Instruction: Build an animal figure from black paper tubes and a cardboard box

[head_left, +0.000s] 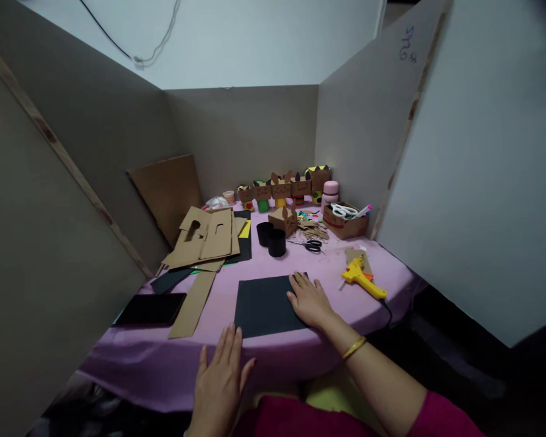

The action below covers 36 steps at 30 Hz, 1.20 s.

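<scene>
A sheet of black paper lies flat near the front edge of the table. My right hand rests on its right side with fingers spread, holding nothing. At the table's front edge, by the sheet's lower left corner, is my left hand, its fingers stretched out and thumb apart. Whether its fingertips touch the paper I cannot tell. Beyond the sheet stand two black paper tubes, with black-handled scissors lying to their right.
Flattened cardboard, a cardboard strip and a dark tablet lie left. A yellow glue gun with a cord is right. Farther back are cardboard animal figures, a pink bottle and a box of tools. Partitions enclose the table.
</scene>
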{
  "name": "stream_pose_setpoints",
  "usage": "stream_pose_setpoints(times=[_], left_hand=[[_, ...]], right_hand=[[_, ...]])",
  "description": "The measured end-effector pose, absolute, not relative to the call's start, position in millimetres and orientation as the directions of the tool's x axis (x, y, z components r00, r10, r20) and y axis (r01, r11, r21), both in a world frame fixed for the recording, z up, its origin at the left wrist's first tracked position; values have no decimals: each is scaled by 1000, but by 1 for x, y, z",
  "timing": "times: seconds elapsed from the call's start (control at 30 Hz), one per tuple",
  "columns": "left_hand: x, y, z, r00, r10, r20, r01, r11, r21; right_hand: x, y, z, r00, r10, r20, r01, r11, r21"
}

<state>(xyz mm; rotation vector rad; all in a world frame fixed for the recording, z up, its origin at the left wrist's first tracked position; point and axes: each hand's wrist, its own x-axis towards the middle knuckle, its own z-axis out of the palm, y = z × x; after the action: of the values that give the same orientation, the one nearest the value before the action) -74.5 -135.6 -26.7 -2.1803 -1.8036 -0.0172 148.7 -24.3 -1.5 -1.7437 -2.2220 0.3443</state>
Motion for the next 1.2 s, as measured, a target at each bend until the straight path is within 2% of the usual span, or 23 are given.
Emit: stream_pose_setpoints(times=[0.2, 0.33, 0.4, 0.57, 0.77, 1.0, 1.2], left_hand=[[-94, -132, -16, 118, 962, 248, 975, -65, -214], [-73, -105, 12, 57, 923, 380, 991, -5, -137], [-49, -85, 21, 110, 933, 343, 994, -104, -37], [-5, -37, 16, 237, 928, 288, 969, -249, 3], [-22, -19, -4, 186, 961, 206, 980, -197, 34], [-42, -20, 1, 52, 983, 178, 998, -57, 24], [-45, -22, 2, 32, 984, 176, 999, -29, -14]], right_hand=[[148, -25, -1, -216, 973, 87, 898, 233, -373], [146, -25, 0, -209, 974, 86, 897, 226, -379], [145, -25, 1, -207, 974, 92, 899, 226, -376], [144, -25, 2, -207, 972, 112, 904, 233, -359], [144, -25, 1, -208, 971, 116, 899, 237, -367], [144, -25, 1, -204, 972, 112, 895, 232, -381], [146, -25, 2, -202, 971, 123, 890, 235, -390]])
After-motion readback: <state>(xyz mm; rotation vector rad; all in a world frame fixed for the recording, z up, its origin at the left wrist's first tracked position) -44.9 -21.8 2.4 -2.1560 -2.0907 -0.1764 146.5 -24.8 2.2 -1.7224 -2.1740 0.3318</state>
